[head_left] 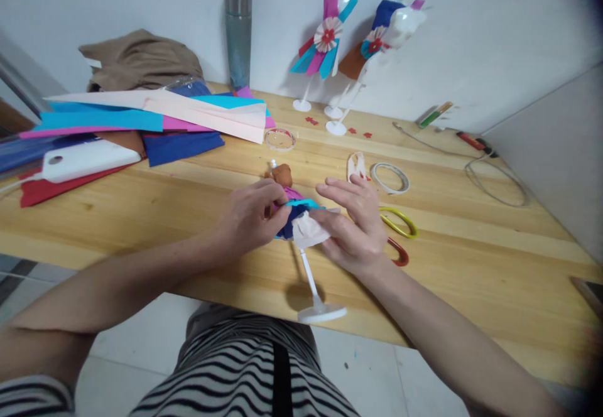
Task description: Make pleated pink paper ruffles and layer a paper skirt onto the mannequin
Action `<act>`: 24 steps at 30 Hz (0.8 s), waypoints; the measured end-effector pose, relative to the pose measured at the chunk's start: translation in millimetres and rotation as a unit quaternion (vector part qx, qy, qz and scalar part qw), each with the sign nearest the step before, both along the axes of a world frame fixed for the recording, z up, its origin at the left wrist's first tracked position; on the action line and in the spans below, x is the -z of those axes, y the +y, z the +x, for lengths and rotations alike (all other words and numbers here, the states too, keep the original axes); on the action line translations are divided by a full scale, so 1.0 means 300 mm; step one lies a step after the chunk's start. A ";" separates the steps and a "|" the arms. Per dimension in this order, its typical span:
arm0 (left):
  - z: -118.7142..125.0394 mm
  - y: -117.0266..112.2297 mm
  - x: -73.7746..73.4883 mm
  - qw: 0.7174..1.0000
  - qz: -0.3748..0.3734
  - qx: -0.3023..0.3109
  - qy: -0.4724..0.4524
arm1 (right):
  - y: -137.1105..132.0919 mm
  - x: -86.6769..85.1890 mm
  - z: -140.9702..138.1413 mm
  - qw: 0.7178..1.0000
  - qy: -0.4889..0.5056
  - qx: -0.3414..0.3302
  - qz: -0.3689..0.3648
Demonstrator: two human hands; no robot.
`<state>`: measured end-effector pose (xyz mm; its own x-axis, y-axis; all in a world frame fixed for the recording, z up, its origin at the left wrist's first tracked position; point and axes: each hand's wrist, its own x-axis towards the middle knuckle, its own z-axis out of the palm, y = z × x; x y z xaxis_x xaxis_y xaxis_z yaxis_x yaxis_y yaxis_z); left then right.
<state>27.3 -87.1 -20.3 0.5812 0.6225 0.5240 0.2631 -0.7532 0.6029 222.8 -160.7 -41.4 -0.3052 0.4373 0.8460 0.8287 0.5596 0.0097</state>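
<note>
A small mannequin figure (296, 216) on a thin white stand with a round base (322, 312) lies tilted over the front of the wooden table (471, 266). It wears brown, purple, cyan, dark blue and pale pink paper pieces. My left hand (249, 215) is closed, fingers pinching the coloured paper at the figure's waist. My right hand (353, 222) cups the pale pink skirt piece from the right, thumb and lower fingers on it, upper fingers stretched out.
Two dressed mannequins (325, 40) (386, 34) stand at the back by a steel flask (238, 27). Coloured paper sheets (141, 122) and brown cloth (141, 59) lie left. A tape ring (390, 177), scissors with yellow and red handles (399, 228), a clear dish (279, 139) and a cable (494, 184) lie nearby.
</note>
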 end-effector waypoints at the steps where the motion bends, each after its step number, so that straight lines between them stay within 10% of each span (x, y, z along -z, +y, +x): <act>1: 0.001 0.000 -0.002 1.000 -0.006 -0.002 -0.006 | 0.001 0.000 -0.007 1.000 0.005 -0.001 0.004; 12: -0.009 0.009 0.001 1.000 -0.030 -0.002 0.000 | 0.030 -0.014 -0.019 0.990 0.132 -0.015 -0.054; 24: -0.021 -0.013 0.017 0.992 0.107 0.013 -0.066 | 0.025 -0.005 -0.016 0.998 0.003 -0.009 -0.055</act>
<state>21.0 -90.9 -25.4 0.5135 0.4736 0.7155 0.1706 -0.8736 0.4557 218.1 -153.1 -39.9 -0.3096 0.5215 0.7951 0.8183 0.5721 -0.0566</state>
